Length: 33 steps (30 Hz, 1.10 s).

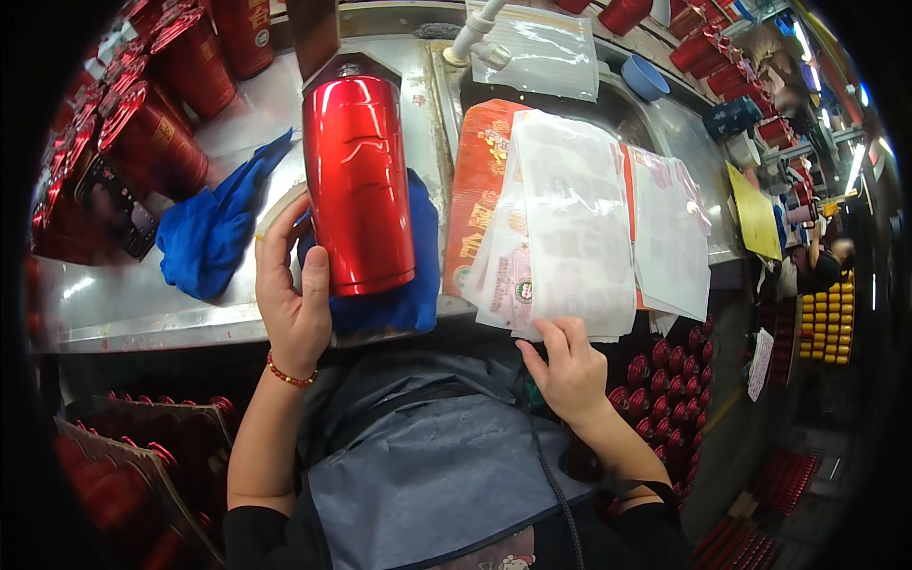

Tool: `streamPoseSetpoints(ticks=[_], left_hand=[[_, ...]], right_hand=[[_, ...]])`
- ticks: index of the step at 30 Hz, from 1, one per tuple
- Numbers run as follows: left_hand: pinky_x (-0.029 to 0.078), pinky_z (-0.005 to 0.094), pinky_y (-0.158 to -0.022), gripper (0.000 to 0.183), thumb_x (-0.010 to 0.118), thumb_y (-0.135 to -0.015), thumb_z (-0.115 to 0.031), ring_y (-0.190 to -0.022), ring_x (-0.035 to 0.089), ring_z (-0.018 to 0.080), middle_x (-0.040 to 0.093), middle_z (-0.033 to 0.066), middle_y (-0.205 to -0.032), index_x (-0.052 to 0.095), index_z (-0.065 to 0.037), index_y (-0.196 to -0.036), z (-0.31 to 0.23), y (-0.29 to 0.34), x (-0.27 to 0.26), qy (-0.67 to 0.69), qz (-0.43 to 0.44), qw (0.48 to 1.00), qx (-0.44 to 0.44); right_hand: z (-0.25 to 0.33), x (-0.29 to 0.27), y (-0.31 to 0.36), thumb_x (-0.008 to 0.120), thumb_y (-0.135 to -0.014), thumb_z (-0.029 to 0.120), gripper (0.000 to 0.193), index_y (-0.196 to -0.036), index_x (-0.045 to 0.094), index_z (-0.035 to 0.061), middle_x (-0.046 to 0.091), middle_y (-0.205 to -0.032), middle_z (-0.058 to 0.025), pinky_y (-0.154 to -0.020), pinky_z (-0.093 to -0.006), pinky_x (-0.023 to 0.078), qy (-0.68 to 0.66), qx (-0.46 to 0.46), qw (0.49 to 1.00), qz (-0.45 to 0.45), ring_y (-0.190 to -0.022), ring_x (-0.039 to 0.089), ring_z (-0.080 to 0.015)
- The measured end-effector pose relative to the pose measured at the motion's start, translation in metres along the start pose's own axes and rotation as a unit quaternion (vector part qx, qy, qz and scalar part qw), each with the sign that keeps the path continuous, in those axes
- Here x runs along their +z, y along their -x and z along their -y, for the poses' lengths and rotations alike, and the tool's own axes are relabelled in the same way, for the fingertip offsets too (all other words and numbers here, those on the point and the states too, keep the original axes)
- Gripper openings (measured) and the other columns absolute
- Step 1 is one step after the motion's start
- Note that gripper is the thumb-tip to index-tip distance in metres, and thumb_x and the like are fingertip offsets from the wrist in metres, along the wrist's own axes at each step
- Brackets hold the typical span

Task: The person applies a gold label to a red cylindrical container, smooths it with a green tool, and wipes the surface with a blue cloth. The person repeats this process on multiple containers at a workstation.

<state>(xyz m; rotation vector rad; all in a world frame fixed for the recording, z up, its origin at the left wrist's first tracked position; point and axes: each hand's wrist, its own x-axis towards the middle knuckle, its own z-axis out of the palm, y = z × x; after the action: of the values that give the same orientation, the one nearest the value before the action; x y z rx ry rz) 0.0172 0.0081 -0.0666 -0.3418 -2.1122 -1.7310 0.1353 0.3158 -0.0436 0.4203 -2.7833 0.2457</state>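
A shiny red metal tumbler (356,180) lies tilted on a folded blue cloth (425,247), in front of a dark angled holder (375,66). At its lower left side my left hand (294,285) is curled against it, thumb in front and fingertips partly hidden behind the metal. My right hand (568,370) pinches the near edge of a stack of thin white printed sheets (581,228) between thumb and fingers. Under the stack lies a red and gold printed bag (480,180). More white sheets (670,237) lie to its right.
A second blue cloth (214,228) lies crumpled on the metal counter (171,318). Several red tumblers (152,138) crowd the left side. Behind the sheets are a sink, a white tap (475,38) and a blue bowl (645,78). Red items (665,389) fill the space below, right.
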Motion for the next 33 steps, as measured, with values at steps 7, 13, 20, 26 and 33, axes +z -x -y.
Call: streamPoseSetpoints(ticks=[7, 13, 20, 26, 33], left_hand=[[0.041, 0.0392, -0.114, 0.044, 0.059, -0.104, -0.018, -0.134, 0.052, 0.0268, 0.053, 0.0167, -0.143, 0.052, 0.002, -0.143, 0.001, 0.003, -0.002, -0.01, -0.002, 1.0, 0.006], [0.041, 0.0398, -0.114, 0.044, 0.058, -0.104, -0.016, -0.134, 0.052, 0.0272, 0.053, 0.0171, -0.143, 0.052, 0.003, -0.143, 0.0, 0.002, -0.002, -0.007, -0.002, 1.0, 0.009], [0.041, 0.0394, -0.114, 0.044, 0.058, -0.102, -0.015, -0.133, 0.053, 0.0279, 0.054, 0.0172, -0.142, 0.053, 0.003, -0.142, 0.001, 0.001, -0.001, -0.012, -0.005, 1.0, 0.008], [0.041, 0.0385, -0.113, 0.044, 0.058, -0.101, -0.015, -0.132, 0.053, 0.028, 0.055, 0.0171, -0.141, 0.054, 0.002, -0.141, -0.003, 0.002, -0.003, -0.038, -0.005, 0.999, 0.005], [0.04, 0.039, -0.114, 0.045, 0.058, -0.102, -0.017, -0.133, 0.052, 0.0287, 0.055, 0.0177, -0.142, 0.053, 0.003, -0.142, -0.001, 0.001, -0.004, -0.041, -0.002, 0.999, 0.002]], right_hand=[[0.002, -0.005, -0.004, 0.084, -0.08, 0.014, 0.037, -0.111, 0.065, 0.0071, 0.06, -0.101, -0.0075, -0.058, -0.034, 0.055, -0.044, 0.044, 0.998, 0.031, -0.072, 0.067, -0.0232], [-0.007, -0.017, -0.011, 0.084, -0.08, 0.012, 0.029, -0.102, 0.066, 0.0078, 0.059, -0.098, -0.0059, -0.054, -0.0327, 0.05, -0.138, 0.121, 0.98, 0.081, -0.06, 0.059, -0.0195], [-0.018, -0.033, -0.03, 0.076, -0.084, 0.007, 0.01, -0.09, 0.067, 0.0061, 0.059, -0.088, -0.0066, -0.056, -0.0311, 0.047, -0.235, 0.151, 0.947, 0.161, -0.059, 0.057, -0.0193], [-0.1, -0.078, -0.096, 0.069, -0.092, 0.018, 0.017, -0.1, 0.069, 0.0025, 0.068, -0.085, -0.0064, -0.063, -0.0307, 0.048, -0.122, 0.186, 0.975, 0.025, -0.069, 0.06, -0.0145], [-0.158, -0.07, -0.145, 0.082, -0.086, 0.035, 0.05, -0.12, 0.068, 0.0023, 0.066, -0.118, -0.0162, -0.088, -0.0453, 0.054, 0.068, 0.105, 0.987, -0.101, -0.105, 0.066, -0.0362]])
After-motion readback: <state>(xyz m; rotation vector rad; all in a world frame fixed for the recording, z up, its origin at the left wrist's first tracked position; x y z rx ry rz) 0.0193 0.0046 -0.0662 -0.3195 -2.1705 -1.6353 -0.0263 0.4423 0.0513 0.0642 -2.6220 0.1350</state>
